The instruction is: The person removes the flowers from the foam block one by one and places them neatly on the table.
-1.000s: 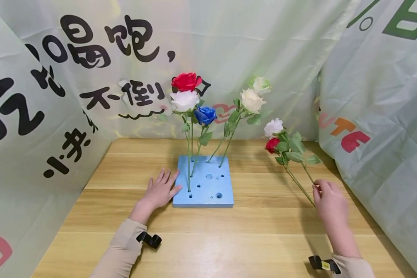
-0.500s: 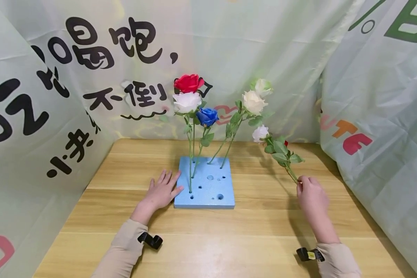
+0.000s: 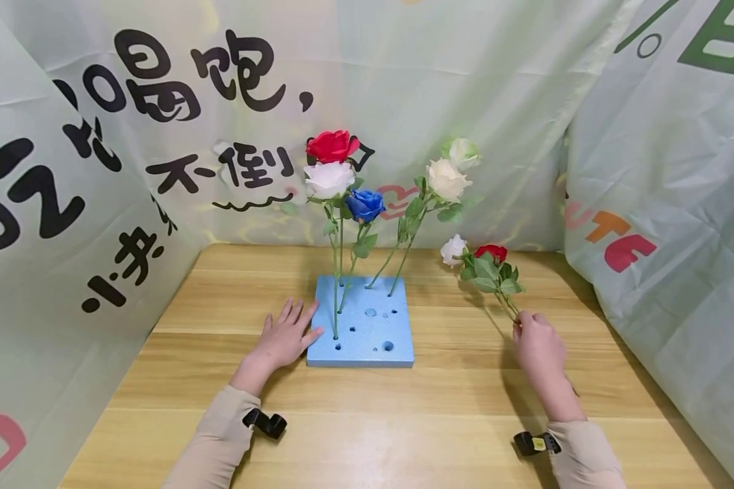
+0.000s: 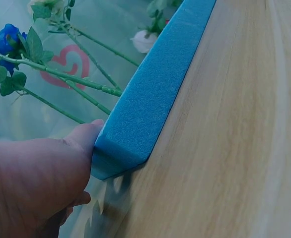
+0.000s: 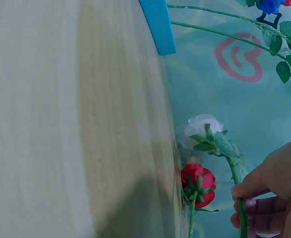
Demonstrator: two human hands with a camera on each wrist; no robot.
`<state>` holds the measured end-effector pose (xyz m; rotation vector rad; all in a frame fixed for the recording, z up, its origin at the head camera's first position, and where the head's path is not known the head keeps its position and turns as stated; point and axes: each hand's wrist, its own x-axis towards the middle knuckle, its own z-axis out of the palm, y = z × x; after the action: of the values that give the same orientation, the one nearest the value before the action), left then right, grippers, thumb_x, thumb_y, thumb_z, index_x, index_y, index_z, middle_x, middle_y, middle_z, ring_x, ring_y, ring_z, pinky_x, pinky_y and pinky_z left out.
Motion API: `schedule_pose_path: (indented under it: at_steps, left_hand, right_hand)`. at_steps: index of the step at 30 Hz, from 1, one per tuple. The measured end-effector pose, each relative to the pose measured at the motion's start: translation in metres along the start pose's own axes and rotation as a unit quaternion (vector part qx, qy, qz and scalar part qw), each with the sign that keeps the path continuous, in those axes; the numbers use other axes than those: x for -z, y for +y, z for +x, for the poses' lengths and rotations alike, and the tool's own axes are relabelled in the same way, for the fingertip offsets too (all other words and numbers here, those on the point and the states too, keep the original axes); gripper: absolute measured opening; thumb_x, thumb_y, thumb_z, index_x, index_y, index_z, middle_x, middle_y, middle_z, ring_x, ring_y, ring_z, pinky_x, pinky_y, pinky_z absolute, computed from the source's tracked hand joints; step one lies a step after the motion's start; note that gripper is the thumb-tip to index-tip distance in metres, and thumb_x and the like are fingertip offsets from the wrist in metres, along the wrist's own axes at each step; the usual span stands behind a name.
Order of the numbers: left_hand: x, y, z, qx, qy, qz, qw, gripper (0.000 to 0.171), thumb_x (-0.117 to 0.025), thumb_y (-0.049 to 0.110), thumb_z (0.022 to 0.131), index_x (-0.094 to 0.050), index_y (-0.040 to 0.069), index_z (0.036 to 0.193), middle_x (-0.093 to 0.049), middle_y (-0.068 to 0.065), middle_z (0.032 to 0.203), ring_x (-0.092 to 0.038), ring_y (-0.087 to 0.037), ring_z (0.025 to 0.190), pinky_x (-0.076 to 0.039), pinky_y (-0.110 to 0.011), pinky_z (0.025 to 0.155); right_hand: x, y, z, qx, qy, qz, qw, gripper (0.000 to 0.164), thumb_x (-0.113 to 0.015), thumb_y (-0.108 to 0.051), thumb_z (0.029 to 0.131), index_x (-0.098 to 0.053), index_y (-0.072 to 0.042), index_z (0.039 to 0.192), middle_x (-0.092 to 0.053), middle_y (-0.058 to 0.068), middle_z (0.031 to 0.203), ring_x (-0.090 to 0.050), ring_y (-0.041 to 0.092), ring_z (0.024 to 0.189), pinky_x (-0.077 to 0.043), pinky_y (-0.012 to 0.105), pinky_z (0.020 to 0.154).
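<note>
My right hand (image 3: pixel 539 348) pinches the green stem of a white rose (image 3: pixel 453 250), its bloom tilted toward the left. A red rose (image 3: pixel 491 253) is partly covered by its leaves in the head view; in the right wrist view the red rose (image 5: pixel 198 185) has a separate stem outside my fingers. With fingers spread, my left hand (image 3: pixel 283 339) rests at the left edge of a blue foam block (image 3: pixel 367 333). Its thumb touches the block's top. Standing in the block's holes are a red rose (image 3: pixel 332 147), a white rose (image 3: pixel 329 180), a blue rose (image 3: pixel 365 205) and two pale roses (image 3: pixel 448 180).
Several holes (image 3: pixel 388 346) show in the block's front and right part. Printed cloth (image 3: pixel 514 102) hangs behind and on both sides of the wooden table (image 3: pixel 459 421). The standing roses lean over the block's back edge.
My right hand has moved left with the white rose, whose bloom has shifted left and lower. The left hand stays on the block's edge.
</note>
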<state>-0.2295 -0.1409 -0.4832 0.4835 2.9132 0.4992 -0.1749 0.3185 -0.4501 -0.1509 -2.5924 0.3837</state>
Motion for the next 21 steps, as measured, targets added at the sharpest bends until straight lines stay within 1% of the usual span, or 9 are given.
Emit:
schedule_pose_path:
  at_steps: [4, 10, 15, 18, 21]
  left_hand:
    - [-0.0005, 0.0003, 0.0008, -0.001, -0.001, 0.003, 1.0000, 0.068, -0.033, 0.056, 0.101, -0.012, 0.025, 0.158, -0.014, -0.018, 0.163, -0.001, -0.038, 0.152, -0.007, -0.074, 0.112]
    - [-0.0004, -0.0002, 0.0002, 0.000, 0.000, 0.005, 1.0000, 0.068, -0.032, 0.057, 0.101, -0.011, 0.025, 0.158, -0.014, -0.018, 0.163, -0.001, -0.038, 0.152, -0.008, -0.074, 0.112]
    - [-0.0016, -0.0017, 0.0012, -0.001, 0.000, 0.005, 1.0000, 0.069, -0.032, 0.058, 0.101, -0.011, 0.025, 0.158, -0.014, -0.018, 0.163, -0.001, -0.037, 0.152, -0.008, -0.074, 0.112]
    - [-0.0026, -0.0027, 0.0017, -0.001, 0.001, 0.006, 1.0000, 0.069, -0.032, 0.058, 0.101, -0.011, 0.025, 0.158, -0.014, -0.018, 0.163, -0.001, -0.037, 0.152, -0.008, -0.074, 0.112]
    - [-0.0027, -0.0025, 0.0015, 0.000, -0.001, 0.005, 1.0000, 0.069, -0.032, 0.058, 0.101, -0.011, 0.026, 0.158, -0.014, -0.018, 0.163, -0.001, -0.037, 0.152, -0.008, -0.074, 0.112]
  right_hand:
    - [-0.0020, 0.0009, -0.0003, -0.013, -0.023, -0.007, 1.000, 0.004, -0.060, -0.003, 0.087, -0.061, 0.000, 0.088, -0.060, 0.023, 0.083, -0.061, 0.048, 0.067, -0.044, 0.056, 0.048]
    - [-0.0017, 0.0010, 0.0007, -0.023, -0.087, -0.020, 0.996, 0.007, -0.056, -0.005, 0.090, -0.060, 0.001, 0.091, -0.060, 0.025, 0.087, -0.061, 0.049, 0.069, -0.046, 0.054, 0.048]
    - [-0.0024, 0.0016, 0.0024, -0.027, -0.132, -0.026, 0.991, 0.010, -0.054, -0.006, 0.090, -0.058, 0.002, 0.094, -0.060, 0.026, 0.089, -0.062, 0.051, 0.074, -0.047, 0.055, 0.051]
    - [-0.0035, 0.0015, 0.0037, -0.031, -0.147, -0.028, 0.988, 0.011, -0.053, -0.006, 0.089, -0.058, 0.003, 0.095, -0.060, 0.028, 0.088, -0.061, 0.052, 0.076, -0.047, 0.057, 0.053]
    - [-0.0049, 0.0018, 0.0041, -0.035, -0.153, -0.032, 0.987, 0.009, -0.053, -0.005, 0.088, -0.056, 0.003, 0.091, -0.059, 0.028, 0.085, -0.061, 0.053, 0.075, -0.047, 0.057, 0.053]
